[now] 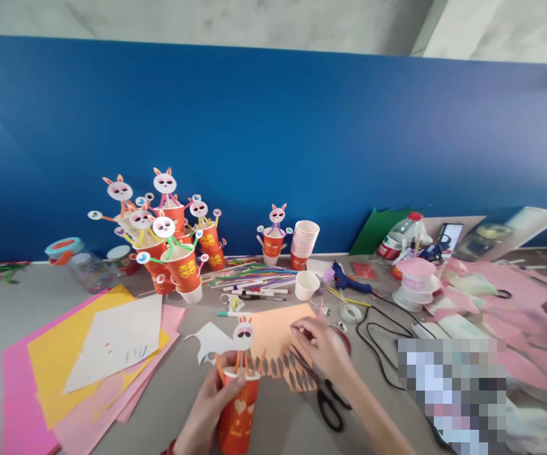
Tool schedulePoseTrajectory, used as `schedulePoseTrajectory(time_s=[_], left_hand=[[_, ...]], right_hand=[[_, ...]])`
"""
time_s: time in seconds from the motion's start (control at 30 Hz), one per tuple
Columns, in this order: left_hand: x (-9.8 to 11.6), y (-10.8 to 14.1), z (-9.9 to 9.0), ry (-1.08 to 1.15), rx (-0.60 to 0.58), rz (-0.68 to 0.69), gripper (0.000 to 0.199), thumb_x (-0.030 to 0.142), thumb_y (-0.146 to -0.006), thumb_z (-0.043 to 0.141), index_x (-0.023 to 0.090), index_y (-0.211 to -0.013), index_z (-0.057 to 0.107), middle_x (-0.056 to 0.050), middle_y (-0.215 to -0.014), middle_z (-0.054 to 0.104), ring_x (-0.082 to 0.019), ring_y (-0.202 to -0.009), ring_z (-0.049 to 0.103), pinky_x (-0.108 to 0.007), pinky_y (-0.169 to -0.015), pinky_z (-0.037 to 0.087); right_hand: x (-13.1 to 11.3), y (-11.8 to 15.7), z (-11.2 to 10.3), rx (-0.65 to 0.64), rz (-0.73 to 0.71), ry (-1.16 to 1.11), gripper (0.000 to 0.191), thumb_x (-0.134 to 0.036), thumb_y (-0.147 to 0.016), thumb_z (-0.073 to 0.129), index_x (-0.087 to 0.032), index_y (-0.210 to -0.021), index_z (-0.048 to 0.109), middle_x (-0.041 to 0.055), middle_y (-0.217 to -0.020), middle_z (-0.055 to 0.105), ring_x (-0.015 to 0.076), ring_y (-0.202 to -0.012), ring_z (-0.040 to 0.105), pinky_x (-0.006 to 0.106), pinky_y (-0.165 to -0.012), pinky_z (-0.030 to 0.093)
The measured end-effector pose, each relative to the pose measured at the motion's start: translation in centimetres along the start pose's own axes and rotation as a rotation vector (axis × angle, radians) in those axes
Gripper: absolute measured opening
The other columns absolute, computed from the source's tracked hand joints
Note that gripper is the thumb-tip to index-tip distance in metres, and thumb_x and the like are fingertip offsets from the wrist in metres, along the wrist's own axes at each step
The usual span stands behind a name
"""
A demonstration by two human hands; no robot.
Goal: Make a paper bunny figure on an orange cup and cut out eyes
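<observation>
My left hand (pixel 221 395) is wrapped round a red paper cup (pixel 238 420) near the front of the table. Orange strips rise from the cup's rim, and a white paper rabbit head (pixel 243 333) sits on them. My right hand (pixel 318 346) hovers over a sheet of orange paper (pixel 273 325) with its fingertips pinched together; whatever may be between them is too small to make out. Leaf-shaped holes run along the paper's lower edge. Below my right hand lie black-handled scissors (pixel 330 407), partly covered by it. White paper scraps (pixel 211 341) rest left of the orange sheet.
Several finished rabbit cups (pixel 181 268) stand at the back left, another rabbit cup (pixel 273 240) beside a cup stack (pixel 305 240). Pipe cleaners (pixel 254 276), pens, a white cup (pixel 307 285) and a blue glue gun (pixel 349 280) with its cable lie behind. Coloured sheets (pixel 40 354) spread left.
</observation>
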State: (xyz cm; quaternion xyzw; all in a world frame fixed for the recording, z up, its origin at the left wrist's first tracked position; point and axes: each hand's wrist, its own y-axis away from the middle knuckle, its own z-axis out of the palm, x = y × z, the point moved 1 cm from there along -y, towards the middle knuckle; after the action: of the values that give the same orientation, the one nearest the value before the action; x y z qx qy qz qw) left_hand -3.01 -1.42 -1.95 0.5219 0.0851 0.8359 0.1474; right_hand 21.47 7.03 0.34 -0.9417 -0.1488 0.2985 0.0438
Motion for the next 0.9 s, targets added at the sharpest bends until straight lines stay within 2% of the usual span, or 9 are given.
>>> schedulePoseTrajectory(time_s=[0.07,0.13,0.23,0.3,0.4,0.57,0.7,0.8,0.9], left_hand=[[0.1,-0.3,0.2,-0.059,-0.003,0.024,0.049,0.046,-0.073,0.079,0.018,-0.111,0.065,-0.012,-0.105,0.072,-0.025,-0.09,0.067,-0.031,-0.079,0.052],[0.0,-0.6,0.3,-0.104,-0.012,0.053,0.05,0.049,-0.073,0.078,0.017,-0.109,0.066,-0.012,-0.106,0.071,-0.026,-0.092,0.066,-0.033,-0.08,0.052],[-0.3,-1.1,-0.1,-0.13,-0.054,0.12,0.047,0.052,-0.077,0.073,0.017,-0.107,0.066,-0.011,-0.106,0.071,-0.027,-0.097,0.066,-0.035,-0.087,0.05],[-0.4,-1.1,-0.2,-0.113,-0.043,0.166,0.044,0.052,-0.078,0.072,0.018,-0.105,0.067,-0.01,-0.104,0.071,-0.027,-0.096,0.066,-0.035,-0.088,0.049],[-0.3,-0.9,-0.1,-0.078,-0.026,0.191,0.041,0.049,-0.077,0.073,0.018,-0.104,0.067,-0.009,-0.1,0.072,-0.026,-0.092,0.066,-0.033,-0.085,0.049],[0.0,-0.6,0.3,-0.14,-0.085,0.176,0.038,0.046,-0.082,0.07,0.018,-0.107,0.065,-0.01,-0.103,0.072,-0.028,-0.094,0.068,-0.036,-0.086,0.05],[-0.2,-1.3,-0.7,-0.319,0.084,0.27,0.047,0.042,-0.08,0.073,0.018,-0.119,0.06,-0.014,-0.116,0.067,-0.032,-0.109,0.063,-0.041,-0.098,0.045],[-0.7,-1.9,-1.6,-0.298,0.177,0.318,0.082,0.038,-0.079,0.075,0.022,-0.146,0.03,-0.015,-0.124,0.062,-0.031,-0.119,0.059,-0.043,-0.104,0.042],[-1.0,-2.0,-2.3,-0.221,0.159,0.33,0.104,0.037,-0.079,0.075,0.025,-0.153,0.003,-0.018,-0.14,0.049,-0.03,-0.132,0.049,-0.042,-0.107,0.04]], right_hand=[[-1.3,-3.2,0.5,-0.058,-0.028,0.273,0.027,-0.023,-0.099,0.042,-0.021,-0.103,0.069,0.0066,-0.1,0.074,0.0181,-0.089,0.069,0.025,-0.078,0.051],[-2.3,-6.1,1.3,-0.078,-0.014,0.353,0.027,-0.019,-0.099,0.043,-0.02,-0.109,0.067,0.0088,-0.103,0.073,0.0199,-0.091,0.069,0.027,-0.078,0.051],[-2.5,-9.2,2.8,-0.121,0.064,0.465,0.024,-0.01,-0.095,0.048,-0.009,-0.111,0.066,0.0166,-0.1,0.072,0.0249,-0.088,0.069,0.034,-0.075,0.053],[-2.1,-10.4,3.7,-0.162,0.124,0.528,0.022,-0.016,-0.095,0.055,-0.007,-0.114,0.064,0.0172,-0.107,0.069,0.0258,-0.092,0.068,0.039,-0.078,0.055],[-1.5,-11.3,4.3,-0.216,0.174,0.586,0.033,-0.031,-0.095,0.061,-0.014,-0.123,0.058,0.0111,-0.122,0.061,0.0233,-0.102,0.064,0.043,-0.085,0.055],[-1.6,-11.8,3.3,-0.241,0.152,0.603,0.03,-0.027,-0.095,0.061,-0.012,-0.121,0.06,0.0125,-0.116,0.064,0.0243,-0.1,0.065,0.041,-0.084,0.055],[-2.5,-10.5,0.8,-0.165,0.076,0.547,0.026,-0.012,-0.09,0.055,-0.011,-0.115,0.062,0.015,-0.09,0.073,0.0274,-0.088,0.071,0.031,-0.069,0.05],[-3.4,-8.1,-1.1,-0.113,-0.007,0.468,0.021,-0.021,-0.094,0.048,-0.019,-0.109,0.063,0.0081,-0.089,0.074,0.0227,-0.084,0.07,0.026,-0.064,0.045],[-4.1,-5.3,-1.9,-0.095,-0.085,0.204,0.018,-0.028,-0.093,0.048,-0.023,-0.098,0.064,0.0006,-0.083,0.073,0.0175,-0.075,0.068,0.024,-0.063,0.043]])
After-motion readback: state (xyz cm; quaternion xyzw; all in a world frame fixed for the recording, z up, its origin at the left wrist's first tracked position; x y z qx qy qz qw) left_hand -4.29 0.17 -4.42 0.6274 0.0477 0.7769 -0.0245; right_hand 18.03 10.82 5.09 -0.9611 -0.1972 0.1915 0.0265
